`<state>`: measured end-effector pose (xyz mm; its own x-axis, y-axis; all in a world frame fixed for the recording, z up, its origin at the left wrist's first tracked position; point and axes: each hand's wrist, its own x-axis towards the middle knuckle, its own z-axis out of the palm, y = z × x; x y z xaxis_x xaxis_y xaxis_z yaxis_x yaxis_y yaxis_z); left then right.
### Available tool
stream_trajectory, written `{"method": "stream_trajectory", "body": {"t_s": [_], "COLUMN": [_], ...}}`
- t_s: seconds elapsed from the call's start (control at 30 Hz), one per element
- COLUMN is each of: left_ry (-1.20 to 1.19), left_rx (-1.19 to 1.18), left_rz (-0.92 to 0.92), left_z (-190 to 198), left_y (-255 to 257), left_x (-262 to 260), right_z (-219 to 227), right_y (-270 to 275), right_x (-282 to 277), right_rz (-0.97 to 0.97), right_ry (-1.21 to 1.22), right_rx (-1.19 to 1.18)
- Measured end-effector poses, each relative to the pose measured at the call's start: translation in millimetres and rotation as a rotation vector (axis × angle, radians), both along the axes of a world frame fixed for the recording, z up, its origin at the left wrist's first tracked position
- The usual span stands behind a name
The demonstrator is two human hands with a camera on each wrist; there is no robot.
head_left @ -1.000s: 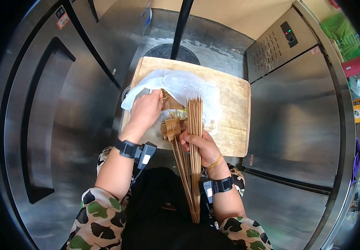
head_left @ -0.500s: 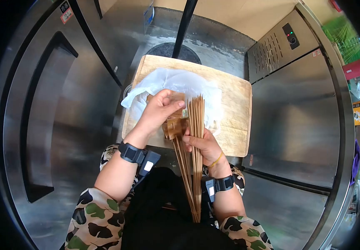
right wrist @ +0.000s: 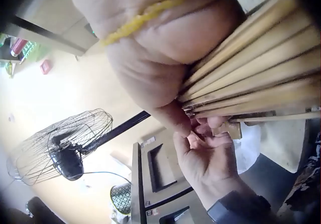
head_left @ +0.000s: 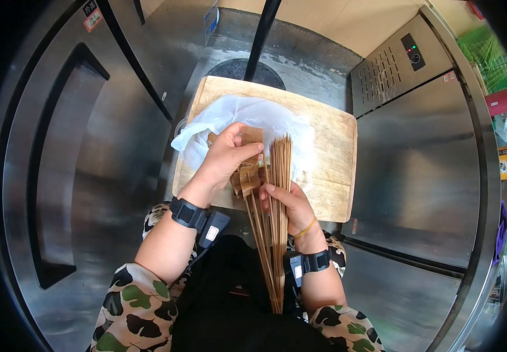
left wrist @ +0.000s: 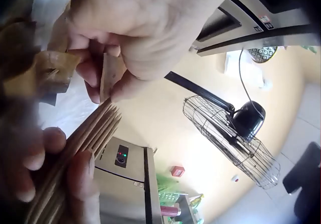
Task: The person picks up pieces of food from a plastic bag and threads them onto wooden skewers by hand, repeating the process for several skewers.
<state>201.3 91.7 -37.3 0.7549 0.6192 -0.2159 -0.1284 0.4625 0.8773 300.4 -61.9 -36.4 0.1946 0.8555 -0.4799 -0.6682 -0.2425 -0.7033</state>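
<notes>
The left wrist view shows what the head view mostly hides: the left hand (head_left: 225,154) pinches a thin brown sheet (left wrist: 107,73) between thumb and fingers, its lower end right at the tip of one of the bamboo skewers (head_left: 281,164). Whether that tip has pierced it, I cannot tell. Both wrist views also show the wire-caged head of a standing fan (left wrist: 230,143); the head view has only its black pole and round base. The right wrist view brings up close the yellow band (right wrist: 145,19) above the right hand (head_left: 288,208), which grips the skewers with the thumb laid across them and the fingers curled round.

In the head view the skewers stand points away from the person, and their lower ends run past the near edge of the wooden bench (head_left: 335,164) to the lap. Folded brown pieces (head_left: 249,179) are threaded near the tips of the skewers on the left of the bundle, between the two hands. Steel cabinets flank the bench, the left cabinet (head_left: 112,164) near one side and the right cabinet (head_left: 418,176) near the other. Bare wood shows between the bag and the right edge.

The translucent plastic bag (head_left: 238,108) lies on the bench, spread behind the hands; some brown material shows at its mouth, beside the left hand.
</notes>
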Motion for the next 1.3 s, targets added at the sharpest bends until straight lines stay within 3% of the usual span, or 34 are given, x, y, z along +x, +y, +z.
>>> {"method": "stream_trajectory", "body": {"t_s": [0.3,0.4,0.8,1.3], "left_ry": [0.012,0.084,-0.099,-0.062], "left_rx": [0.016,-0.086,0.075,0.14], "left_rz": [-0.074,-0.028,0.098,0.084], "left_z": [-2,-1,-5,7], "left_y": [5,6,7,10], "left_x": [-3,-2,5,-2], "right_z": [-6,-7,1,-9], "right_y": [-2,-4,1,1], "right_x": [2,4,0,-1], "right_rz": [0.008,0.015,0.025,-0.002], "right_ry": [-0.048,-0.037,-0.093,-0.067], "right_rx": [0.03,0.017,-0.061,-0.038]}}
